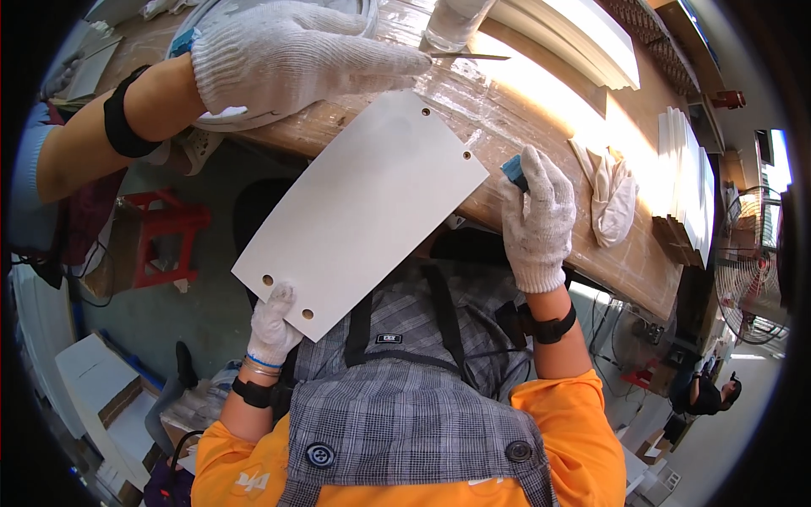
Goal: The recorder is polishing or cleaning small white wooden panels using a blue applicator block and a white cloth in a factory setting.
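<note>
A white panel (363, 203) with holes near its two ends lies tilted, its far end over the table edge and its near end toward my lap. My left hand (272, 328), in a white knit glove, grips its near left corner, with the thumb on top. To the right of the panel is my right hand (538, 215), also gloved, its fingers bent round a small blue block (514, 171). That hand is apart from the panel. At the upper left, a co-worker's gloved hand (287, 59) reaches across the table, with a thin dark blade (470, 56) at its fingertips.
On the wooden table (515, 110) stand a clear container (456, 24) and stacked white boards (574, 34). A crumpled white glove (612, 194) lies right of my right hand. More white boards (684, 177) stand at the right. A red stool (160, 237) is at left.
</note>
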{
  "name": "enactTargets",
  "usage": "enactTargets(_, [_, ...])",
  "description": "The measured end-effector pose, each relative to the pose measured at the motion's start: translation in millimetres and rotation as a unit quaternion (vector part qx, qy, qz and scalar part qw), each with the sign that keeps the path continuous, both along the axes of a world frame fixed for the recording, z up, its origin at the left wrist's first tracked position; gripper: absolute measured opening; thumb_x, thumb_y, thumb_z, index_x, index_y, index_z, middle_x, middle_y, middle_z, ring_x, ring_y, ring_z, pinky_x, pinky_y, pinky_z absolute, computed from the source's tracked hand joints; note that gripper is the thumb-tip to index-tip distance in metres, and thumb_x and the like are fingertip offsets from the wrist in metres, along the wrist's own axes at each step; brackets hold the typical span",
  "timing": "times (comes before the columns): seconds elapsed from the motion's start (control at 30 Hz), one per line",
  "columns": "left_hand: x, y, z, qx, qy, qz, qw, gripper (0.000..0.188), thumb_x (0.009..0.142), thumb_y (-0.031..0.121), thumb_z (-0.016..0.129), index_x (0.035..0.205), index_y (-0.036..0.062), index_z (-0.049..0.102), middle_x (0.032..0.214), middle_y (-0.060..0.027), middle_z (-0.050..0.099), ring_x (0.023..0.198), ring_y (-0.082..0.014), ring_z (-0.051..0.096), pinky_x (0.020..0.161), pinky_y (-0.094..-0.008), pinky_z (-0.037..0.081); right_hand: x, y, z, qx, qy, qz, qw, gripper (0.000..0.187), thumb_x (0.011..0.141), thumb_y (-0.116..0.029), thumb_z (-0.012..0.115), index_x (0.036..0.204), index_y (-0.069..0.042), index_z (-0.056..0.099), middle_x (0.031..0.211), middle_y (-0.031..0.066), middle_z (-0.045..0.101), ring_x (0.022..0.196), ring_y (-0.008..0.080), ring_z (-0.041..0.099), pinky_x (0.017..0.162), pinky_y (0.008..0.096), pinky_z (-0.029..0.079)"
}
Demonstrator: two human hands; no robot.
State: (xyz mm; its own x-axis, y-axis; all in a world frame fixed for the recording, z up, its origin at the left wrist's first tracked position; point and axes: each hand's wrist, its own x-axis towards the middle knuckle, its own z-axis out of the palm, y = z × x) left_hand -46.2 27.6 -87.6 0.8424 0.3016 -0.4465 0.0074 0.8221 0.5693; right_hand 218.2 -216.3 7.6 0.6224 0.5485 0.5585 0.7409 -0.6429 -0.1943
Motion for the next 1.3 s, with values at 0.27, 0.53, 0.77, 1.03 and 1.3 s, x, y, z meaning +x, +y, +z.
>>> enactTargets(0.27, [3.9, -2.6, 5.8, 0.013, 0.014, 0.002, 1.000, 0.052, 0.087, 0.017, 0.058, 0.132, -0.0002, 0.039, 0.126, -0.0146, 0.053, 0.117, -0.0297, 0.054, 0.100, -0.0449, 0.045, -1.2, 0.8, 3.0, 0.007, -0.002, -0.001, 1.000, 0.050, 0.080, -0.010, 0.069, 0.127, -0.006, 0.052, 0.117, 0.0177, 0.057, 0.102, 0.0341, 0.056, 0.088, 0.0418, 0.046])
enactTargets(0.53, [5.4, -2.0, 8.4, 0.003, -0.001, 0.000, 1.000, 0.051, 0.087, 0.014, 0.059, 0.133, 0.0037, 0.040, 0.124, -0.0128, 0.054, 0.116, -0.0295, 0.055, 0.099, -0.0465, 0.045, 1.3, -1.2, 2.8, 0.014, 0.008, -0.005, 1.000, 0.052, 0.080, -0.008, 0.068, 0.129, -0.007, 0.050, 0.116, 0.0168, 0.058, 0.101, 0.0328, 0.057, 0.088, 0.0409, 0.046])
enactTargets(0.77, [6.8, 0.7, 8.9, -0.007, -0.014, -0.008, 1.000, 0.052, 0.086, 0.012, 0.059, 0.134, 0.0041, 0.040, 0.125, -0.0132, 0.053, 0.116, -0.0302, 0.054, 0.100, -0.0467, 0.045, -4.6, -10.8, 7.9, 0.111, 0.083, -0.032, 0.990, 0.047, 0.080, -0.004, 0.070, 0.125, -0.004, 0.054, 0.115, 0.0155, 0.058, 0.101, 0.0286, 0.059, 0.089, 0.0355, 0.047])
enactTargets(1.03, [9.2, -6.2, 32.3, -0.002, -0.019, -0.002, 1.000, 0.048, 0.087, 0.007, 0.058, 0.133, 0.0053, 0.042, 0.122, -0.0118, 0.054, 0.113, -0.0270, 0.057, 0.096, -0.0436, 0.049, -20.7, -27.0, 26.2, 0.403, 0.383, -0.059, 0.829, 0.039, 0.090, -0.006, 0.060, 0.127, 0.002, 0.050, 0.128, 0.0118, 0.054, 0.107, 0.0163, 0.056, 0.085, 0.0283, 0.050])
enactTargets(1.3, [9.9, -11.7, 79.5, 0.216, -0.021, 0.017, 0.976, 0.054, 0.079, 0.000, 0.056, 0.131, 0.0034, 0.042, 0.118, -0.0106, 0.055, 0.109, -0.0266, 0.057, 0.094, -0.0441, 0.049, -31.1, -49.9, 41.0, 0.438, 0.396, -0.084, 0.803, 0.039, 0.093, -0.009, 0.055, 0.129, 0.004, 0.048, 0.122, 0.0141, 0.055, 0.102, 0.0160, 0.057, 0.076, 0.0266, 0.053])
